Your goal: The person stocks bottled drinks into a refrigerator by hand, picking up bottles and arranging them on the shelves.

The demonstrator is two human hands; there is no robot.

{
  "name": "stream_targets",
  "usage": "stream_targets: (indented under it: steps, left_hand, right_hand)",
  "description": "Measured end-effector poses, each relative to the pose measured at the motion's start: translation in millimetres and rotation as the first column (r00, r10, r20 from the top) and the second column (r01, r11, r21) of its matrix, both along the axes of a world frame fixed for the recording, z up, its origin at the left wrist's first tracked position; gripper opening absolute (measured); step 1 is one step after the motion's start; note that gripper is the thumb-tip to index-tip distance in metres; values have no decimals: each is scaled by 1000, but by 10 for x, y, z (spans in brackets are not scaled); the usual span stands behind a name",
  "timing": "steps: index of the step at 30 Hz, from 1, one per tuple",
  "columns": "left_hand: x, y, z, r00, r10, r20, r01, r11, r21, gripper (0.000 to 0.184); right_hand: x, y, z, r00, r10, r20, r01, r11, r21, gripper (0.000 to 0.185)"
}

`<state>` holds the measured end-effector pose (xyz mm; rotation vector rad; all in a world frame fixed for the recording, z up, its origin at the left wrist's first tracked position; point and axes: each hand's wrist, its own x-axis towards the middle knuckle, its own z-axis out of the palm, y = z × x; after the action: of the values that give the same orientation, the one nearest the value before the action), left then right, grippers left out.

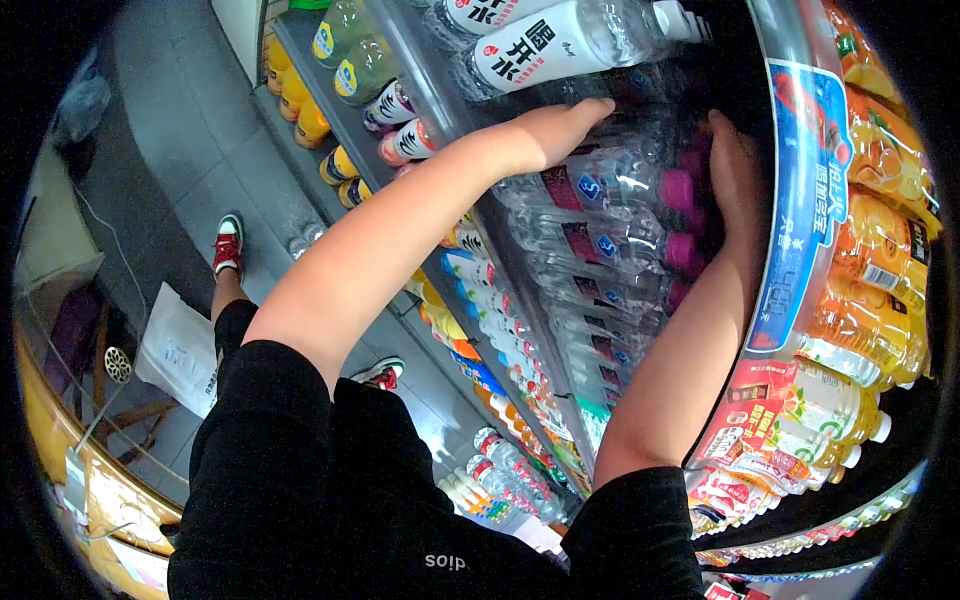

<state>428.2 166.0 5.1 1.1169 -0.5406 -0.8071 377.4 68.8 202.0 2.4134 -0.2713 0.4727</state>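
My left hand [560,134] reaches into a shelf, stretched out over the base end of the nearest clear water bottle [640,182] in a lying stack. At the other end of the stack, beside the pink caps [678,190], my right hand [735,165] extends along the dark shelf side. Its fingers are partly lost in shadow. The stacked bottles lie on their sides between my two hands, with dark red and blue labels. Whether either hand presses on a bottle is not clear. Larger white-labelled water bottles [560,45] lie just beyond my hands.
A blue price strip [800,210] edges the shelf on the right, with orange drink bottles [875,260] past it. Lower shelves hold juices and cans [405,142]. On the grey tiled floor [180,130], left, lies a white sheet-like item [175,345]. Red shoes [228,243] show below.
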Motion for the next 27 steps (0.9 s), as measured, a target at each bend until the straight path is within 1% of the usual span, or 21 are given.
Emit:
stream_targets:
  steps: [1,2,4,5,7,8,9,11,12,13,14,15,16,17,19,21,23,25,26,27]
  left_hand:
    - [-1,6,1,1000,-21,-9,21,1000,-14,81]
    - [-9,2,2,1000,-22,-8,22,1000,-14,81]
    - [-31,-6,4,986,56,157,-67,996,62,72]
    - [-36,-19,-12,986,55,158,-66,996,61,72]
    - [-48,-43,-44,996,35,82,-36,999,4,72]
    - [-53,-56,-56,996,36,84,-36,999,3,72]
    - [-54,-66,-66,998,33,62,-33,999,-13,71]
    - [-13,-78,-67,999,33,44,-31,999,-33,69]
    - [17,-77,-65,995,81,54,-77,995,-67,68]
    - [32,-80,-65,990,128,61,-121,987,-102,67]
    - [43,-56,-10,990,128,59,-121,987,-103,67]
    - [59,-27,75,983,150,103,-143,987,-74,62]
    - [65,-6,144,974,171,147,-166,985,-46,58]
    - [75,-38,150,975,171,143,-166,985,-48,58]
    - [128,-111,145,952,193,237,-176,980,-93,55]
    - [157,-145,166,949,223,225,-200,972,-121,53]
    - [184,-183,170,944,256,209,-228,963,-146,52]
    - [205,-220,153,907,318,276,-286,946,-151,51]
    - [215,-253,148,906,323,273,-292,945,-150,51]
    - [217,-293,144,891,358,279,-339,934,-115,51]
  right_hand:
    - [2,15,5,1000,-8,2,8,1000,2,41]
    - [11,24,2,1000,-15,9,15,1000,6,42]
    - [-1,36,6,1000,-16,9,16,1000,18,42]
    - [-1,24,-2,1000,-11,11,11,1000,28,42]
    - [-2,14,-28,998,-24,54,21,999,47,41]
    - [-2,61,-21,997,-28,69,24,998,53,41]
    - [-5,154,24,990,131,59,-124,987,-103,41]
    - [31,206,54,958,284,28,-268,929,-257,42]
    - [92,171,43,961,273,45,-261,948,-181,41]
    - [185,80,17,962,267,51,-257,956,-142,40]
    - [278,-8,-10,964,260,58,-253,962,-104,40]
    - [362,-103,-36,971,235,44,-233,971,-47,40]
    - [437,-198,-56,982,189,-3,-188,981,42,40]
    - [519,-298,-91,988,138,-64,-129,984,126,40]
    - [698,-513,-172,974,59,-217,7,956,295,40]
    - [837,-754,-205,943,33,-330,113,904,411,40]
    - [942,-991,-208,907,47,-419,193,836,513,41]
    - [1013,-1187,-216,882,91,-463,237,763,601,41]
    - [1010,-1082,-200,875,-45,-482,277,864,422,40]
    - [1001,-1080,-201,888,-43,-458,272,852,447,40]
